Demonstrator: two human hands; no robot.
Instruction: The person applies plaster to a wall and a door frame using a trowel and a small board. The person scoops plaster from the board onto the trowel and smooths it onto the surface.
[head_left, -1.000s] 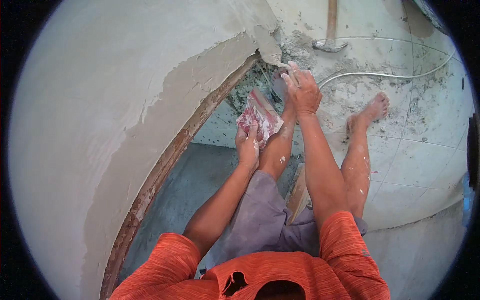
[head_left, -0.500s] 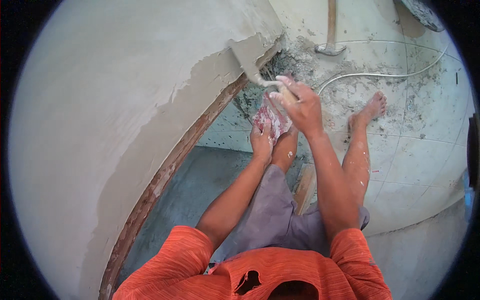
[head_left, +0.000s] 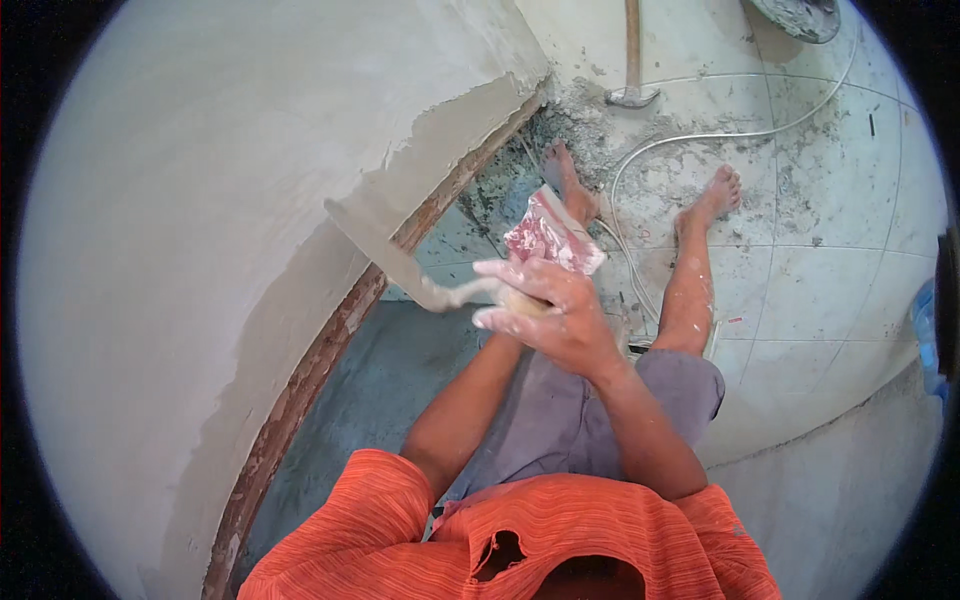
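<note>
In my right hand (head_left: 560, 315), closed and dusted white, is the wooden handle of a trowel (head_left: 375, 240). The blade points up and left, over the edge of the damp grey plaster on the wall (head_left: 250, 300). Whether it touches the plaster I cannot tell. A red-and-white plastic packet (head_left: 553, 235), smeared with white, shows just beyond my right hand. My left forearm (head_left: 465, 405) reaches up to it, and the left hand gripping it is mostly hidden behind the right one.
A rough brown strip (head_left: 340, 335) borders the plaster. On the pale tiled floor (head_left: 810, 290) lie a claw hammer (head_left: 632, 95), a white cable (head_left: 690, 140) and scattered mortar crumbs (head_left: 590, 125). A grey-crusted round container (head_left: 805, 15) is at the top right; something blue (head_left: 925, 335) stands at the right edge.
My right hand has come down and left with the trowel, its blade shifting lower along the wall edge. It now covers my left hand. The packet has shifted slightly right.
</note>
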